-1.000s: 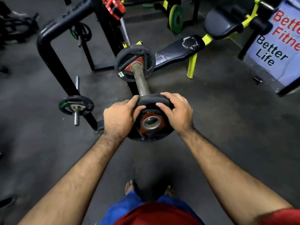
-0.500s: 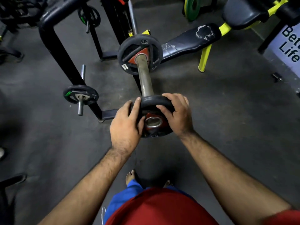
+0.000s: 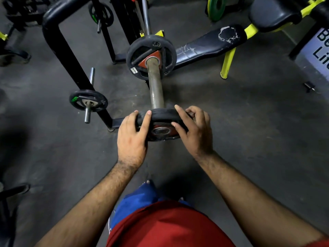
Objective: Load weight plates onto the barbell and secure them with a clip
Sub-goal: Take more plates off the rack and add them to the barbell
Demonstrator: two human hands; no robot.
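A small black weight plate (image 3: 161,120) with a red hub is sitting on the near end of the barbell sleeve (image 3: 156,86), its centre hole ringing the sleeve's end, directly between the two hands. The left hand (image 3: 132,138) is gripping the plate's left edge, thumb lying over the rim and face, fingers curling round behind. The right hand (image 3: 195,132) is holding the right edge more loosely: the thumb is pressing on the plate's face, the index finger is stretching over the top of the rim, and the other fingers are curling just off it.

Beyond the hands, further along the sleeve, a second black plate (image 3: 151,57) marked 2.5, also with a red hub, is sitting well apart from the held one, with bare steel showing between the two.

Left of the left hand, a black rack frame (image 3: 60,45) is carrying a peg with a small plate (image 3: 88,100) bearing a green mark. Beyond the right hand, a worn black bench pad (image 3: 211,41) on yellow legs is standing on the dark floor (image 3: 249,122). Nearer than the hands, a red shirt (image 3: 165,227) and blue shorts (image 3: 137,198) are filling the lower edge.
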